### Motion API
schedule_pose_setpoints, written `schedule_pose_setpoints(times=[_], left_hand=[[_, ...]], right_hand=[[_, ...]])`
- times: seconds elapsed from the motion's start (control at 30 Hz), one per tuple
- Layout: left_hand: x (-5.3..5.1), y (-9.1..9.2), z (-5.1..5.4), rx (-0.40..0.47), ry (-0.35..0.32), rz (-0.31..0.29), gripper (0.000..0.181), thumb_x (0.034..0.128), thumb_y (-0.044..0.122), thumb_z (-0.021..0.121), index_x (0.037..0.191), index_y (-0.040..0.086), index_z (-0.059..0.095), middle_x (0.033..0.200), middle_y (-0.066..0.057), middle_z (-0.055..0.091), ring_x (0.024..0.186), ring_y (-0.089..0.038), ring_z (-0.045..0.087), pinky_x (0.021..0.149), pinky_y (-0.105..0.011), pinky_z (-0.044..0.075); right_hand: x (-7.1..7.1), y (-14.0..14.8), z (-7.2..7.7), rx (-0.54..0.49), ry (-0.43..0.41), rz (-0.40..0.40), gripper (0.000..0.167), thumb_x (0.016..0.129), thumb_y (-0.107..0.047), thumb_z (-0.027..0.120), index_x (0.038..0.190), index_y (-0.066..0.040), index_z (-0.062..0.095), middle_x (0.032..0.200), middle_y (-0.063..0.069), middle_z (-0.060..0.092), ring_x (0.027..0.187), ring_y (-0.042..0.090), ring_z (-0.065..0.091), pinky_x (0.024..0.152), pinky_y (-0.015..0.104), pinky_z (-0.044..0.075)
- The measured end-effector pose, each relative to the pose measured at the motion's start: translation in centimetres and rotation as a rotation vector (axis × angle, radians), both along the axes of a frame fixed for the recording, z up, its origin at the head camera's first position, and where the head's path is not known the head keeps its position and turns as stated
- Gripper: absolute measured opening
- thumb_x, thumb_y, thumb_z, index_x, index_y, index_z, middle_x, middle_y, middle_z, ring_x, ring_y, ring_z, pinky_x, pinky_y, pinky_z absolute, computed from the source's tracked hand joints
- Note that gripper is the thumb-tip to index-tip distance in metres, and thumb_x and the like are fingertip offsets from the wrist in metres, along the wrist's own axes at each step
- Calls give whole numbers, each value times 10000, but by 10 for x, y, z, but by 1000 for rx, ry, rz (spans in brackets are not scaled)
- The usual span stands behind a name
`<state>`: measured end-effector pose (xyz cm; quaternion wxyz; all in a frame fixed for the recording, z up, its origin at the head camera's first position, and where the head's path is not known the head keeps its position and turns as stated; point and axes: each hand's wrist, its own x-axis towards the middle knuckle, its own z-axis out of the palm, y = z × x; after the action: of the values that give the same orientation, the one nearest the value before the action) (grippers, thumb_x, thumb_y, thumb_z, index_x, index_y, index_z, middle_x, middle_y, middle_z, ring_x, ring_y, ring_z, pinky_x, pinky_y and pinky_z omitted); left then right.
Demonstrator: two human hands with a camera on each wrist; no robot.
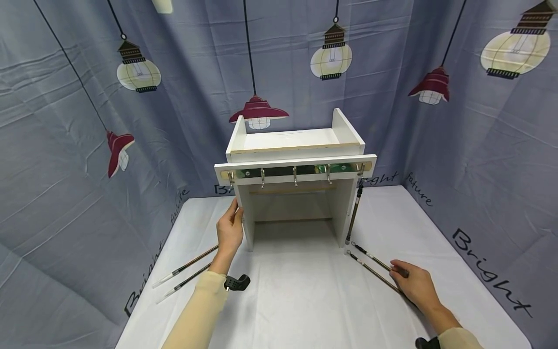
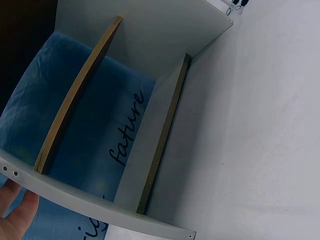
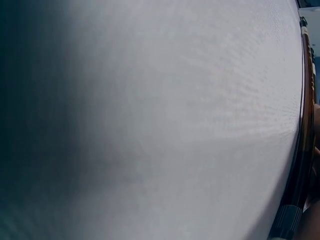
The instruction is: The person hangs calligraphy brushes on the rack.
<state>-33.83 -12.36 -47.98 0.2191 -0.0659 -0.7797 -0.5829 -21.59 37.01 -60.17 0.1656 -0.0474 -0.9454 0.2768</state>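
A white wooden shelf (image 1: pixel 296 156) has a rail with several metal hooks (image 1: pixel 295 175) across its front. My left hand (image 1: pixel 229 232) touches the outside of its left side panel (image 2: pixel 100 201), fingers extended. From the rightmost hook hangs a dark brush (image 1: pixel 355 213). On the right, my right hand (image 1: pixel 416 286) pinches the near end of a brush (image 1: pixel 376 260), whose looped end points toward the shelf. Another brush (image 1: pixel 375 273) lies alongside it on the table, its near end under the hand. In the right wrist view a dark brush handle (image 3: pixel 303 135) runs along the right edge, beside partly visible fingers (image 3: pixel 317 125).
Two brushes, one upper (image 1: pixel 185 266) and one lower (image 1: pixel 183 286), lie on the white table (image 1: pixel 296 300) left of the shelf, partly behind my left forearm. A grey-blue curtain (image 1: pixel 183 121) printed with lamps surrounds the table's back and sides.
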Motion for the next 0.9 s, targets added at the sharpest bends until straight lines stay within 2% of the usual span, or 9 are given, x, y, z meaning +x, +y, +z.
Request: schedule_pose_setpoints(times=[0.4,0.63,0.9], left_hand=[[1,0,-1,6,2,2,514,1082,225,560,1548,39,449,1574,-143,473,1354,-332,576,1087,-457,517],[0,0,0,-3,0,2,524,1082,240,558,1549,29,446,1577,-140,472,1374,-339,556,1098,-470,510],[1,0,1,-3,-8,-1,522,1078,240,563,1552,54,445,1582,-135,463,1375,-325,557,1097,-456,510]], right_hand=[[2,-3,2,-14,35,-4,322,897,-67,757,1198,43,722,974,174,774,948,428,719,834,596,565],[0,-4,3,-20,48,-26,299,893,-49,756,1180,33,736,964,166,764,904,382,721,771,517,583],[1,-3,9,-33,30,-53,285,922,-62,737,1190,35,730,1075,245,730,1003,459,686,841,598,563]])
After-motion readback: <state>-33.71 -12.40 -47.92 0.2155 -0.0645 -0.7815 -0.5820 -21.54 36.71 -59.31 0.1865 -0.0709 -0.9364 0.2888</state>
